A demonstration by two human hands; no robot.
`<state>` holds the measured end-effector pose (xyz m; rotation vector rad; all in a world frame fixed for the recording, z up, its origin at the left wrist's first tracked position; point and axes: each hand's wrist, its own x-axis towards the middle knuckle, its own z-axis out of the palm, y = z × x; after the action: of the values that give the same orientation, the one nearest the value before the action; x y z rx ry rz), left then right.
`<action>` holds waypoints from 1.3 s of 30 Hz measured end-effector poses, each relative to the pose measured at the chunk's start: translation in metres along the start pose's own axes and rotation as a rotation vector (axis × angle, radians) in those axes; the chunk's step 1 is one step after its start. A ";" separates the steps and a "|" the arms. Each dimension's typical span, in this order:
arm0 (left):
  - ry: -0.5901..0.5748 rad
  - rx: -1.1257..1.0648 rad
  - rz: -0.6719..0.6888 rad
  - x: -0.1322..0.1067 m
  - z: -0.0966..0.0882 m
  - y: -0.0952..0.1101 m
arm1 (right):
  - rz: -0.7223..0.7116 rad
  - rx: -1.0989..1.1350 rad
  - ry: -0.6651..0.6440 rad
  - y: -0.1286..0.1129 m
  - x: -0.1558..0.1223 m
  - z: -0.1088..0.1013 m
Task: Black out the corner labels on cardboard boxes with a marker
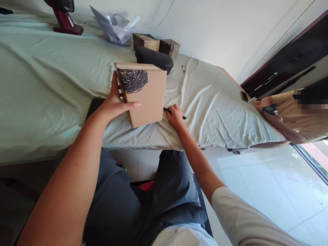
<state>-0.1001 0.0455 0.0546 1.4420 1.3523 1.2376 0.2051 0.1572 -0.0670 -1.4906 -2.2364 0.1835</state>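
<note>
A cardboard box (151, 99) stands tilted on the cloth in front of me, with dense black scribble across the upper left of its near face. My left hand (116, 99) grips its left side, thumb pressed on the near face and fingers around the edge. Just right of the box, my right hand (175, 115) rests low on the cloth. Its fingers are closed over a slim black marker (167, 110), whose ends stick out on both sides. A dark flat object (94, 106) lies partly hidden under my left forearm.
Behind the box lie a black case (153, 58) and two small scribbled boxes (169, 47). A clear plastic basket (115, 32) holds papers. A dark red stand (67, 25) is at back left. A small pen (183, 69) and a phone (244, 96) lie rightward, near another person (289, 116).
</note>
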 end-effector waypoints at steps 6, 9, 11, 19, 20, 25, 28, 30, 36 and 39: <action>0.005 0.005 0.023 0.005 -0.003 -0.011 | -0.019 0.026 0.001 0.001 0.001 -0.001; 0.016 -0.025 0.063 0.015 -0.005 -0.026 | -0.022 0.044 0.018 0.002 -0.001 -0.002; 0.014 -0.033 0.088 0.021 -0.007 -0.036 | -0.021 0.052 0.035 0.003 -0.001 -0.002; -0.010 0.009 0.107 0.024 -0.011 -0.043 | 0.019 0.031 0.085 0.004 0.000 0.002; -0.010 0.017 0.100 0.023 -0.011 -0.041 | 0.031 0.022 0.084 0.003 -0.001 0.003; -0.007 0.024 0.106 0.022 -0.009 -0.039 | 0.090 -0.004 0.077 0.002 -0.002 0.002; -0.012 0.035 0.113 0.023 -0.010 -0.042 | 0.075 0.010 0.065 0.003 -0.003 0.001; -0.009 0.037 0.118 0.024 -0.011 -0.044 | 0.060 0.020 0.059 0.003 -0.002 0.001; -0.007 0.033 0.131 0.027 -0.013 -0.048 | 0.030 0.043 0.051 0.005 -0.001 0.002; -0.003 0.039 0.130 0.027 -0.013 -0.047 | 0.047 0.025 0.064 0.005 -0.001 0.003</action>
<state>-0.1247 0.0765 0.0157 1.5793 1.3047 1.2971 0.2083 0.1591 -0.0719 -1.5147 -2.1431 0.1758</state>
